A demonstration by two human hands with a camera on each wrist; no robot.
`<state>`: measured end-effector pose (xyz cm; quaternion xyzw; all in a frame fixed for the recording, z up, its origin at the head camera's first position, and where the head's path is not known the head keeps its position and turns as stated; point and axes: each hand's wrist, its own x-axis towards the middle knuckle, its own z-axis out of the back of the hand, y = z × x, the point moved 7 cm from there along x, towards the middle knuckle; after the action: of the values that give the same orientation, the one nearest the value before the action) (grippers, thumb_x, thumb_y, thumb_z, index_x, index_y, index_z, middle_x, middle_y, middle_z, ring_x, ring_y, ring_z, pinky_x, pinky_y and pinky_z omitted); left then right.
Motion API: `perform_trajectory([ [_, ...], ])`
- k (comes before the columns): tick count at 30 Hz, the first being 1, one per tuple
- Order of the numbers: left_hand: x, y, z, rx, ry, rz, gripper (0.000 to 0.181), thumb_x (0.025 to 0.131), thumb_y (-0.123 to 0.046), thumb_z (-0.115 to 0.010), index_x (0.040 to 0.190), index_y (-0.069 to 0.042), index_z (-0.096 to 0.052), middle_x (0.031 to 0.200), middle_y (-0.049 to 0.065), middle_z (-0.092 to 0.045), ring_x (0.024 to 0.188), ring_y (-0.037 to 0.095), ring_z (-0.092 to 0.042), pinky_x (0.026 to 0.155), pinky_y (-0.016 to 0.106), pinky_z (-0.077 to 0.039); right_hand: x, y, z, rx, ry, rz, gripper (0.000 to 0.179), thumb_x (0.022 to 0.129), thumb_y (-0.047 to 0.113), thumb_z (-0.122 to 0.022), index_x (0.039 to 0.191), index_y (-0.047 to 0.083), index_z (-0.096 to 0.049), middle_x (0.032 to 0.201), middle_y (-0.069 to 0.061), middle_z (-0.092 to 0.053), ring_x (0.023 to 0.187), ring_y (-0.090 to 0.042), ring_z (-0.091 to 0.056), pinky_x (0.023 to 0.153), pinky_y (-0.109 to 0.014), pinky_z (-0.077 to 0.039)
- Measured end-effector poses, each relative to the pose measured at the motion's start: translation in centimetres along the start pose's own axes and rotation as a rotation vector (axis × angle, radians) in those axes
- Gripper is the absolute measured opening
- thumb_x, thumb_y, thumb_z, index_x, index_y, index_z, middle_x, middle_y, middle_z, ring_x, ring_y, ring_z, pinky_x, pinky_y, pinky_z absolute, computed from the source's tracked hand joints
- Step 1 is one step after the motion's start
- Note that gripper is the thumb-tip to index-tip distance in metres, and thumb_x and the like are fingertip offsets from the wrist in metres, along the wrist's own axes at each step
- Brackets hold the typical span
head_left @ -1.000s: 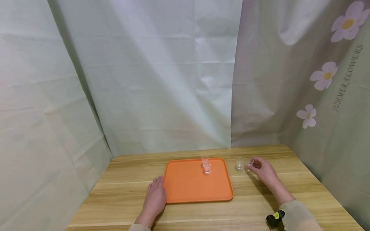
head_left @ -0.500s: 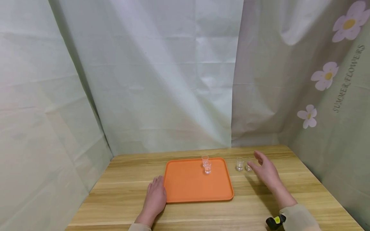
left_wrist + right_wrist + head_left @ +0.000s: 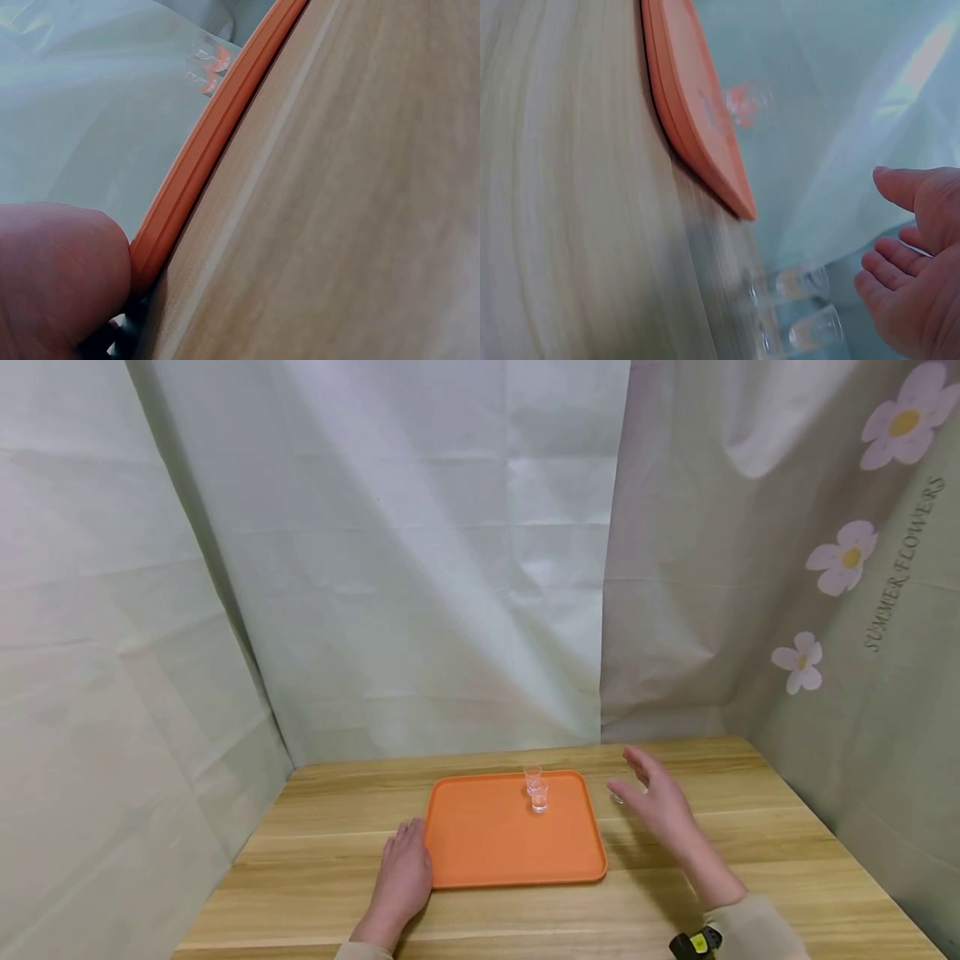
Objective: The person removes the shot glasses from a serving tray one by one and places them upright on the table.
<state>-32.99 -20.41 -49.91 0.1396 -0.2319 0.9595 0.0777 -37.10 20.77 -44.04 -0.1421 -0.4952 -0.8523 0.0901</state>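
Note:
Two small clear shot glasses stand upright near the far right corner of an orange tray (image 3: 510, 843): a rear glass (image 3: 532, 774) and a front glass (image 3: 539, 799). My left hand (image 3: 405, 868) lies along the tray's left edge with its fingers extended, and its thumb side touches the rim (image 3: 199, 150). To the right of the tray, my right hand (image 3: 660, 802) hovers with thumb and fingers spread, holding nothing. It mostly hides two more shot glasses in the head view. The right wrist view shows them side by side on the table, one glass (image 3: 802, 283) beside another glass (image 3: 817, 328).
The wooden table (image 3: 315, 860) carries the tray and glasses. Pale fabric hangs behind it and on both sides, with printed flowers (image 3: 850, 557) on the right side. A black device with a yellow mark (image 3: 696, 942) sits at my right wrist.
My right hand pinched the rightmost shot glass earlier, then let it go. With fingers spread, it has since moved left toward the neighbouring glass. The left hand and tray have stayed put.

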Motion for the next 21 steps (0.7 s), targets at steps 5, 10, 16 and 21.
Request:
perform_trajectory([
  [5,-0.1,0.0,0.0,0.0,-0.004,-0.004,0.049,0.107,0.001,-0.053,0.152,0.02,-0.05,0.155,0.04,-0.052,0.149,0.059,-0.044,0.124,0.073,-0.031,0.1,0.9,-1.7,0.035,0.023,0.017,0.067,0.104,0.011,-0.079,0.159,-0.011,-0.047,0.159,-0.033,-0.053,0.148,-0.049,-0.051,0.124,-0.058,-0.041],
  [10,0.0,0.5,-0.5,-0.013,-0.048,-0.028,0.048,0.107,0.0,-0.053,0.15,0.02,-0.051,0.153,0.04,-0.054,0.147,0.06,-0.046,0.124,0.073,-0.032,0.3,1.6,-3.2,0.072,0.06,0.014,0.064,0.103,0.01,-0.079,0.157,-0.009,-0.051,0.155,-0.03,-0.058,0.143,-0.046,-0.058,0.119,-0.056,-0.048],
  [16,-0.2,0.1,-0.1,-0.037,-0.06,-0.03,0.047,0.106,0.001,-0.052,0.149,0.02,-0.052,0.152,0.041,-0.054,0.145,0.062,-0.046,0.121,0.075,-0.032,0.5,2.1,-5.6,0.123,0.109,0.012,0.059,0.104,0.009,-0.078,0.154,-0.009,-0.053,0.154,-0.03,-0.059,0.141,-0.045,-0.06,0.119,-0.053,-0.049],
  [21,-0.1,0.0,-0.1,-0.025,-0.018,-0.003,0.049,0.107,0.001,-0.052,0.152,0.019,-0.05,0.155,0.04,-0.052,0.15,0.059,-0.043,0.125,0.073,-0.03,0.8,2.0,-7.2,0.118,0.123,0.0,0.055,0.103,0.008,-0.079,0.152,-0.008,-0.057,0.149,-0.029,-0.063,0.137,-0.043,-0.063,0.119,-0.055,-0.05],
])
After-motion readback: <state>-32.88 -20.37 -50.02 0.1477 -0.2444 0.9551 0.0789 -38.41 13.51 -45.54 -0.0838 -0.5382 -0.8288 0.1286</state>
